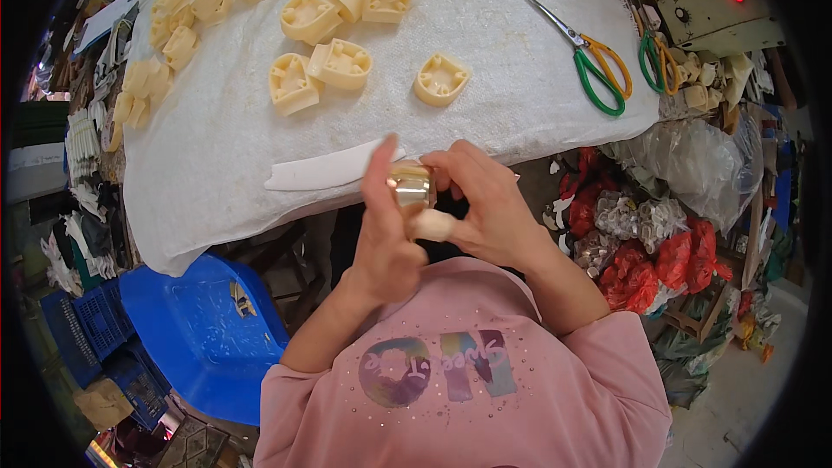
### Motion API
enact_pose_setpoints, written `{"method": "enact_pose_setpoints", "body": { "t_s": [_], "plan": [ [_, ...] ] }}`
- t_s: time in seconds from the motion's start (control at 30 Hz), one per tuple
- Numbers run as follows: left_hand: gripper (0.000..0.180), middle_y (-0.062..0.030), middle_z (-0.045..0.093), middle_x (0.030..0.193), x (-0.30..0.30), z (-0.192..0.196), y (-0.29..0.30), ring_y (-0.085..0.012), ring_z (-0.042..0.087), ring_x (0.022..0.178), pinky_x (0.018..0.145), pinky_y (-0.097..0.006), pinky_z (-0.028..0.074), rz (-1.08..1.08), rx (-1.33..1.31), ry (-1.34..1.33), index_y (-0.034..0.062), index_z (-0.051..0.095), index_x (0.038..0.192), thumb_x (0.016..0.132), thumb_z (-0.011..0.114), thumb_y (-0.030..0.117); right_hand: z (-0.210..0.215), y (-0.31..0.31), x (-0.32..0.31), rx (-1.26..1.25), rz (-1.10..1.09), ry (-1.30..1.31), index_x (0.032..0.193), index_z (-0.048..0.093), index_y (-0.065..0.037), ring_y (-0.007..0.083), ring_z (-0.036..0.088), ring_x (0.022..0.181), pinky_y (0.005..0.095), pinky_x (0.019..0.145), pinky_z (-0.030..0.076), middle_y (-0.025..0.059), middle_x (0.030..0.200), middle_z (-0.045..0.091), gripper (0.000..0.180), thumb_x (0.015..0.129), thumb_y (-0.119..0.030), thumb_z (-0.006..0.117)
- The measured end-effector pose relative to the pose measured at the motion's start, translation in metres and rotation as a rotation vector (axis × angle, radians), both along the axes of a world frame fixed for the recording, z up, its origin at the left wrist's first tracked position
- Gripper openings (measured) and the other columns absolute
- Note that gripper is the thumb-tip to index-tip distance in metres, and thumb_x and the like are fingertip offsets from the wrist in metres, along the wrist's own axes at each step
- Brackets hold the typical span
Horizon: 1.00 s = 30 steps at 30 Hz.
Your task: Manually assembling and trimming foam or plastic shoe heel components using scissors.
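Just over the table's near edge, both hands meet at a small shiny gold piece (412,184) with a rounded, mirror-like surface; its exact kind is unclear. My left hand (383,238) grips it from the left, with one finger raised and slightly blurred. My right hand (487,206) closes on its right side with bent fingers. A cream covering (433,225) wraps what looks like my right thumb, below the piece. Beside my left fingers, a flat white strip (325,168) lies on the white cloth-covered table (485,126).
Several cream moulded parts (442,80) lie across the table's middle and left. Scissors with green and orange handles (598,69) rest at right, near a second pair (656,61). A machine box with a red light (719,4) stands far right. A blue tub (195,329) sits lower left.
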<state>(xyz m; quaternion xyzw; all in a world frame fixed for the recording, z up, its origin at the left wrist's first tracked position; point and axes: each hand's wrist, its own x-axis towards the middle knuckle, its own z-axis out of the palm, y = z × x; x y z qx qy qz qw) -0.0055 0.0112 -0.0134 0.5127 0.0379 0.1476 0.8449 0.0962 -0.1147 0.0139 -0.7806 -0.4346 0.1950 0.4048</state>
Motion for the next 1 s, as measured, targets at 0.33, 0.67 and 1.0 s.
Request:
{"method": "enact_pose_setpoints", "body": {
  "t_s": [0.33,0.67,1.0],
  "plan": [
    [0.063,-0.0076,0.055,0.107,0.005,0.005,0.007,-0.0145,0.058,0.094,0.082,-0.025,0.049,0.118,0.489,0.342,0.0008,0.046,0.122,0.066,0.075,-0.004,-0.027,-0.004,0.007,0.478,-0.159,0.520,0.106,0.057,0.000,0.0119,0.056,0.074,0.0248,0.069,0.048,0.0046,0.083,0.057,0.024,0.087,-0.013,0.059],
    [0.060,-0.0023,0.052,0.080,0.010,0.018,0.008,-0.0093,0.046,0.059,0.048,-0.023,0.035,0.133,1.066,0.095,0.0061,0.058,0.110,0.054,0.079,-0.001,-0.016,-0.010,0.034,0.189,0.097,0.251,0.086,0.058,-0.003,0.0214,0.059,0.060,0.0311,0.055,0.044,0.0096,0.067,0.058,0.024,0.089,-0.027,0.056],
    [0.054,-0.0105,0.061,0.082,0.015,0.007,0.000,-0.0186,0.065,0.069,0.058,-0.027,0.051,0.317,1.193,0.043,0.0008,0.055,0.099,0.053,0.082,0.008,-0.026,-0.020,0.027,0.286,0.041,0.987,0.104,0.059,-0.005,0.0086,0.055,0.074,0.0267,0.061,0.046,0.0012,0.090,0.060,0.019,0.094,-0.013,0.045]
  ]
}}
